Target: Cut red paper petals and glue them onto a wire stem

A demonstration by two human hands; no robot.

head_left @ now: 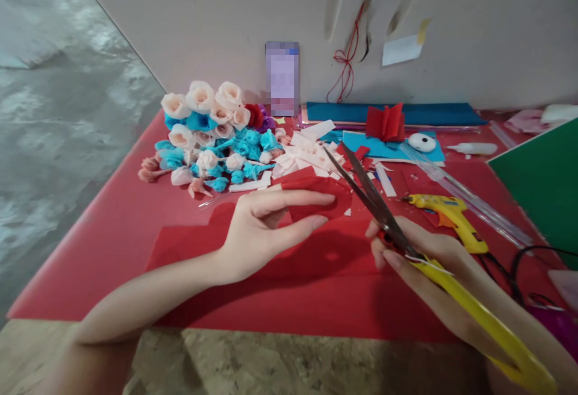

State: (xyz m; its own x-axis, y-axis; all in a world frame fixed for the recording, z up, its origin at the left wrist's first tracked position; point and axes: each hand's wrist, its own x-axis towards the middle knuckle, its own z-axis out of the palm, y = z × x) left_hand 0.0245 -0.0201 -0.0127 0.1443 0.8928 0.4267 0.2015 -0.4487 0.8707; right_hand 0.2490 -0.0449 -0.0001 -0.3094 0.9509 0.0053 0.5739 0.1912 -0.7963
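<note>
Yellow-handled scissors (pixel 382 208) lie across my right hand (pixel 419 244), which is closed around them. Their blades point up and to the left, slightly parted, and the handles (pixel 487 323) stretch back past my wrist. My left hand (pixel 266 226) is open, thumb and index finger apart, over red paper (pixel 194 247) on the tabletop. A rounded red paper piece (pixel 311 181) lies just beyond its fingers; whether they touch it I cannot tell. Pale paper scraps (pixel 302 153) are heaped behind that piece.
Pink, white and blue paper flowers (pixel 217 136) are piled at the back left. A phone (pixel 282 79) leans on the wall. To the right lie a yellow glue gun (pixel 447 211), clear glue sticks (pixel 478 202), a white round case (pixel 421 142) and a green board (pixel 542 184).
</note>
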